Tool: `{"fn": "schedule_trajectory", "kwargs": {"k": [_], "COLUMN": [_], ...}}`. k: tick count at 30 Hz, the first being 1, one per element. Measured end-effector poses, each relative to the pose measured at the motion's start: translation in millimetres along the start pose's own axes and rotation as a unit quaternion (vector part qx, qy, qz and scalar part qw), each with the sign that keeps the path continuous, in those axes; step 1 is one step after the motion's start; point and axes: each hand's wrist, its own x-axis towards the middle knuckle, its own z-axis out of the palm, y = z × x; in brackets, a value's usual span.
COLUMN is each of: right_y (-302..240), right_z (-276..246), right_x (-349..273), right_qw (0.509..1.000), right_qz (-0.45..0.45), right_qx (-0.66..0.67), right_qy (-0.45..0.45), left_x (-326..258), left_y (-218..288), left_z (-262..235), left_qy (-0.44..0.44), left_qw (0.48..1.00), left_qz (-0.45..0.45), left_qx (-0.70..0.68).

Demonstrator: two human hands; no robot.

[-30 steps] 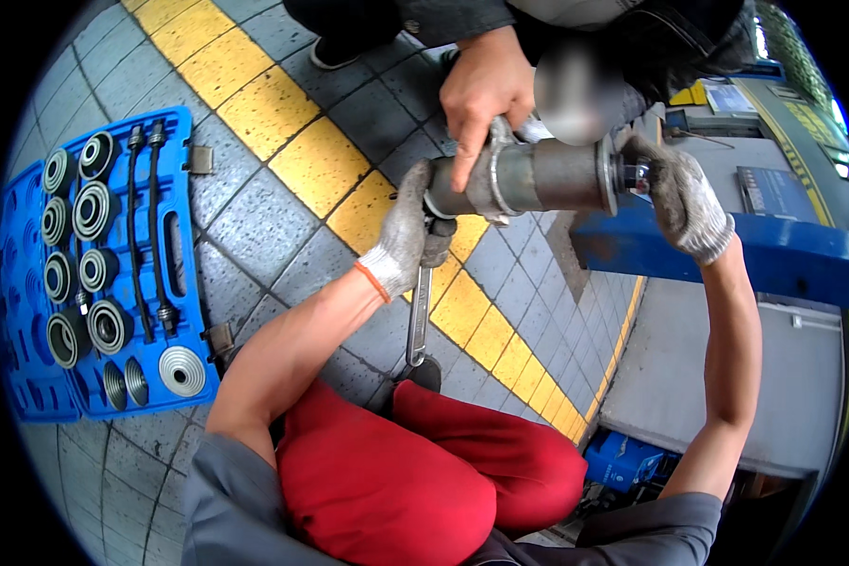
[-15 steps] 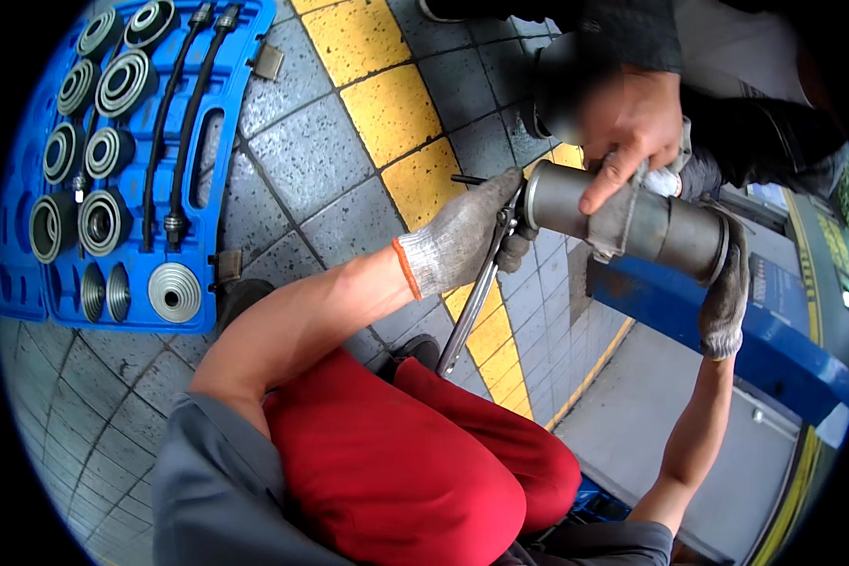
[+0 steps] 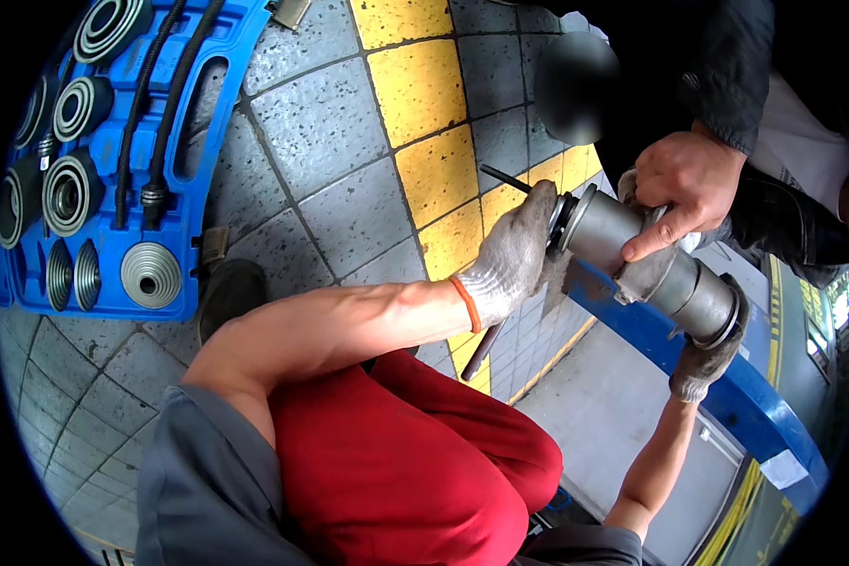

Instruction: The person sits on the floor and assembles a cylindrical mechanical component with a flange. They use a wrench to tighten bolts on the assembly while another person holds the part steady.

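A grey metal cylinder (image 3: 674,275), with a lug clamped around its middle, is held aslant in front of me. My left hand (image 3: 511,253), in a grey knit glove, is closed at its near-left end, by a dark threaded part (image 3: 562,223). A wrench handle (image 3: 484,351) comes out below that hand; the hand hides the wrench's head. Past my left fingers a thin dark rod (image 3: 506,177) sticks out. My gloved right hand (image 3: 710,351) cups the cylinder's lower right end. A co-worker's bare hand (image 3: 684,189) lays its index finger on the cylinder's middle.
To the left on the tiled floor lies an open blue case (image 3: 181,203) with metal rings, cups and two long threaded rods (image 3: 165,123). A blue beam (image 3: 774,415) runs behind the cylinder at right. The co-worker's dark sleeve (image 3: 734,75) reaches in from upper right.
The wrench handle has swung so that less of it shows below my left hand. The cylinder and my left hand appear further right and lower; the co-worker's hand has shifted with them.
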Motion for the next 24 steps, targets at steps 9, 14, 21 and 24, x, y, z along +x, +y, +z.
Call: {"fn": "schedule_trajectory", "kwargs": {"k": [9,14,21,24], "right_y": [-64.7,-35.3,-23.7,-4.9], "right_z": [-45.4,-32.1,-39.0,-33.8], "right_x": [9.2,1.5,2.3,-7.2], "right_qw": [0.971,0.986,0.989,0.982], "right_qz": [0.186,0.072,-0.009,-0.086], "right_qx": [0.030,-0.016,-0.092,-0.124], "right_qy": [-0.148,-0.152,-0.115,-0.109], "left_x": [48.1,40.7,22.3,1.4], "left_y": [-30.2,-27.2,-43.9,-23.4], "left_z": [-26.3,-32.0,-78.1,-53.6], "left_qy": [-0.091,-0.079,-0.090,-0.062], "left_qw": [0.916,0.970,0.975,0.984], "left_qz": [0.354,0.227,0.037,-0.046], "left_qx": [0.164,0.024,0.199,0.162]}}
